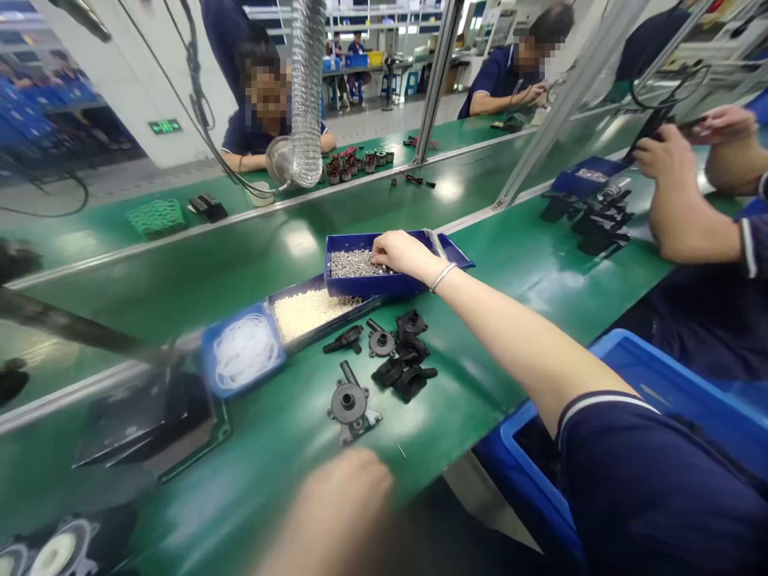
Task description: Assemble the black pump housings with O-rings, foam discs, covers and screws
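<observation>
Fingertips [379, 256] of the right hand [403, 253] bunch downward into a heap of screws [354, 263] in a blue tray [384, 284]; whether they pinch one cannot be told. The left hand [342, 500], blurred at the near edge of the bench [528, 264], hides its fingers, close to a black housing [351, 404]. Picking well here likely means a light pinch on a single screw, lifted straight up so none spill toward the white pellets [309, 310] alongside.

blue tray [384, 286], shallow and rectangular, lies flat on the green bench [528, 272]; small silver screws [351, 263] sit loose in a heap across its left half.
</observation>
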The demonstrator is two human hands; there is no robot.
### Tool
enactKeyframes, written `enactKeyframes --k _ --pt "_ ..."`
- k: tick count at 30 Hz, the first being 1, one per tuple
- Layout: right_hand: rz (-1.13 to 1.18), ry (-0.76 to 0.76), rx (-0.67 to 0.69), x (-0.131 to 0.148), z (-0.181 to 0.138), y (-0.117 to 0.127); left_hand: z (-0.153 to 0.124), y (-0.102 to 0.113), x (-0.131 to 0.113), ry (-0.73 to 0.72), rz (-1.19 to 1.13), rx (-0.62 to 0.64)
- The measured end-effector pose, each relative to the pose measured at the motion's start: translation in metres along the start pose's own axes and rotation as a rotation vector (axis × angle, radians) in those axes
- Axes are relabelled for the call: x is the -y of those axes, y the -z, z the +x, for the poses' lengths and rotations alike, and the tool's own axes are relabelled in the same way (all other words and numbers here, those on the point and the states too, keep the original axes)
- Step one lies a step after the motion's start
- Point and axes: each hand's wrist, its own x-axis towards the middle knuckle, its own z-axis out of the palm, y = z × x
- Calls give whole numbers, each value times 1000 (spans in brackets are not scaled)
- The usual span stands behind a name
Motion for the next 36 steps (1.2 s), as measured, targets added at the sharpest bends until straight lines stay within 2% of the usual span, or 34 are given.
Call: enactKeyframes --k 2,4,8,13,17,20,23,25,27,29,31,33,36 --pt "6 10 -28 1 0 -1 -2 -24 -10 -184 144 69" --pt "14 22 -66 1 0 -2 -3 -47 -13 -287 300 91" --pt "49 42 -143 1 -1 1 -4 -73 -5 -355 458 58" --pt "133 22 -278 14 -17 22 -3 -74 -4 -390 505 56" --pt "334 108 -374 45 -63 38 4 -74 -7 -392 497 81" --pt "582 209 -277 69 -111 34 10 -71 -11 -404 477 89" --pt "674 217 -112 85 -154 13 9 -56 -14 -420 348 83" --pt "691 210 -57 90 -173 -5 4 -37 -13 -348 207 14" --pt "709 219 -40 93 -183 -22 -4 -17 -5 -157 82 -128" --pt "723 241 -49 96 -188 -34 -10 -1 6 153 -22 -314" --pt "715 257 -74 99 -189 -43 -14 7 18 493 -176 -442" --pt "688 278 -96 101 -190 -48 -13 8 27 736 -375 -471" --pt "580 344 -126 101 -192 -51 -8 2 34 859 -591 -417"
